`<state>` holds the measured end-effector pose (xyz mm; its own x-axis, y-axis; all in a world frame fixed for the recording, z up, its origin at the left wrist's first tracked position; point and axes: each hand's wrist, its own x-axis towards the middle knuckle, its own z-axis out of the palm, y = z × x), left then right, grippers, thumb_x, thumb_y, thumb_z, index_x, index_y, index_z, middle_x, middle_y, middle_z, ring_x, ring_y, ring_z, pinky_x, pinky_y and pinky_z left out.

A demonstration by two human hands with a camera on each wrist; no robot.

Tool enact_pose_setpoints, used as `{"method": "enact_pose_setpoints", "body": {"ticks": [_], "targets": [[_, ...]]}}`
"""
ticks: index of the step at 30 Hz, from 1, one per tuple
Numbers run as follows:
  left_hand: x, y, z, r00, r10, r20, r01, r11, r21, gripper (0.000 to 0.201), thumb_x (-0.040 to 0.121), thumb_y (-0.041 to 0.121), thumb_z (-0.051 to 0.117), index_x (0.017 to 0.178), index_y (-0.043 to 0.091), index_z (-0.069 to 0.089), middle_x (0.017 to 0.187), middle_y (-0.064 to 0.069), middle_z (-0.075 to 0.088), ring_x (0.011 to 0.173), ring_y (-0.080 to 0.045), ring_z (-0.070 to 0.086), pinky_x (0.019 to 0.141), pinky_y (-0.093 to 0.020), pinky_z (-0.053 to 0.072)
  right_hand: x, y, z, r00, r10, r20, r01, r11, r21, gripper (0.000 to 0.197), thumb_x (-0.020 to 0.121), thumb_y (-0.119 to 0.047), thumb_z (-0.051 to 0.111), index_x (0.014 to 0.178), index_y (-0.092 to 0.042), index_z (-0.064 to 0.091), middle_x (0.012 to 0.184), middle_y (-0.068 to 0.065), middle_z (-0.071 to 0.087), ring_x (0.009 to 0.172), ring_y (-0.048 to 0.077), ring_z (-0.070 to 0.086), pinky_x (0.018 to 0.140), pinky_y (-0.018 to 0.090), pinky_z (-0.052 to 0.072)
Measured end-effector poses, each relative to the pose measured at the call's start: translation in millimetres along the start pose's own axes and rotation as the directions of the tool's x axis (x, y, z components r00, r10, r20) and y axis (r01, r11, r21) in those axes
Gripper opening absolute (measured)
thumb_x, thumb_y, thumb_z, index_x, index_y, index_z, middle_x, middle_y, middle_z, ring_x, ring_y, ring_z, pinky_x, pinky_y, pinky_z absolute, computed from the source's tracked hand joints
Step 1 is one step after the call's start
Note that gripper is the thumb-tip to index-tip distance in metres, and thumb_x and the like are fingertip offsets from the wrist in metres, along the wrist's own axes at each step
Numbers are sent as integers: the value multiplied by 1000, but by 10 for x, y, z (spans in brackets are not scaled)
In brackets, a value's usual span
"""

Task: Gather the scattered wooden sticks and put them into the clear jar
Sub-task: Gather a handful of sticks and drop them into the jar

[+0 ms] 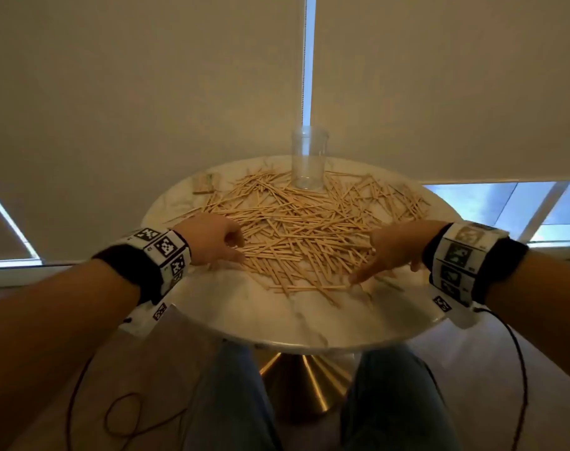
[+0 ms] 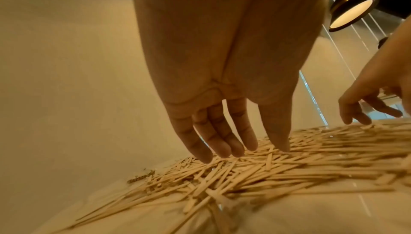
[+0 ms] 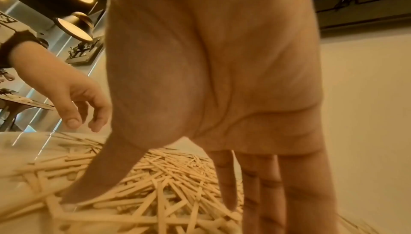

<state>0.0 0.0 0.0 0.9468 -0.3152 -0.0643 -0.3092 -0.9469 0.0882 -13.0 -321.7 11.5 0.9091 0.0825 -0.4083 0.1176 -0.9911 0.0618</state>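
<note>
Between the two hands, on the near half of the round marble table (image 1: 231, 317), lies a thick heap of wooden sticks (image 1: 296, 222). Fingers (image 2: 224, 143) of the left hand (image 1: 208, 239) hang nearly straight and close together, tips just meeting the heap's left edge, thumb beside them; nothing is held. The right hand (image 1: 397, 245) reaches in from the right with its fingers (image 3: 262, 190) extended down into the sticks and its thumb stretched across them toward the near side; it too holds nothing. Both hands look set to rake the heap inward.

Outward from the hands, sticks fan across most of the tabletop, some lying close to the left, right and near rims. The clear jar (image 1: 309, 157) stands upright at the far edge, apparently empty, with sticks lying right up against its base.

Several risks follow. A fast or uneven sweep could push loose sticks over the rim, most likely at the near and right sides, where they lie closest to the edge. The sticks cross at all angles, so a grabbed bundle may splay and catch on the jar's mouth unless it is squared first. Raking toward the far side could also press sticks against the jar and nudge or tip it off the far edge. A small flat object (image 1: 203, 183) at the far left could be dragged in with them.
</note>
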Motion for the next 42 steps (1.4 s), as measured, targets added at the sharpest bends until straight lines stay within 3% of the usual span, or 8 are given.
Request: {"method": "enact_pose_setpoints", "body": {"ticks": [5,8,17,25,29,31,39,42], "targets": [[253,25,107,988,-62,143,46,993,109,79,73,61,77,140,28,51,135,2,55,122,-21,52,98,-31,41,221,-130,33,1000,-28,-2,27,989,-144,103,55,-92,57,114,-8,63,104,4,64,83,20,61,76,35,56],[485,36,163,979,-79,186,61,993,98,90,67,66,78,143,26,48,135,0,55,120,-22,53,98,-32,43,473,-137,22,992,-75,-103,69,996,-57,99,60,-85,63,126,-11,51,109,3,56,97,24,56,85,39,52],[977,240,132,988,2,153,-18,995,100,49,79,52,76,120,28,64,108,1,55,93,-17,50,76,-28,41,893,17,-31,970,-72,-234,119,974,194,75,76,-47,81,130,-12,42,110,7,64,96,24,59,68,31,47],[1071,335,184,986,80,144,-106,977,183,24,90,38,68,93,21,51,110,-1,44,96,-19,46,76,-26,34,675,94,-78,982,-20,-186,58,978,201,90,70,-57,81,130,-1,43,115,11,59,97,26,58,71,31,47],[1070,372,205,990,95,101,-108,986,130,8,95,21,58,95,19,50,100,-2,54,93,-22,54,75,-30,39,659,33,-87,979,-30,-200,58,989,133,35,83,-38,77,89,-7,62,86,6,59,75,19,56,54,26,40],[1051,389,163,995,68,70,-73,994,76,7,96,19,54,102,18,50,101,-5,61,89,-24,55,72,-32,41,687,17,-84,980,-7,-197,36,989,146,37,84,-30,75,63,-14,49,66,1,48,57,14,44,46,24,31],[1040,369,-47,1000,26,-17,-28,993,-112,12,99,8,41,99,12,51,94,-5,64,82,-25,58,67,-34,44,745,34,-82,985,4,-171,21,989,148,25,95,-22,54,77,-7,64,67,2,53,57,15,46,45,22,34],[1045,334,-137,999,-14,-52,2,975,-223,5,101,10,41,100,12,46,98,-6,63,89,-26,60,76,-39,48,718,15,-152,989,-5,-148,31,984,173,28,98,-22,50,76,-8,59,70,3,52,62,16,46,51,25,36]]}}
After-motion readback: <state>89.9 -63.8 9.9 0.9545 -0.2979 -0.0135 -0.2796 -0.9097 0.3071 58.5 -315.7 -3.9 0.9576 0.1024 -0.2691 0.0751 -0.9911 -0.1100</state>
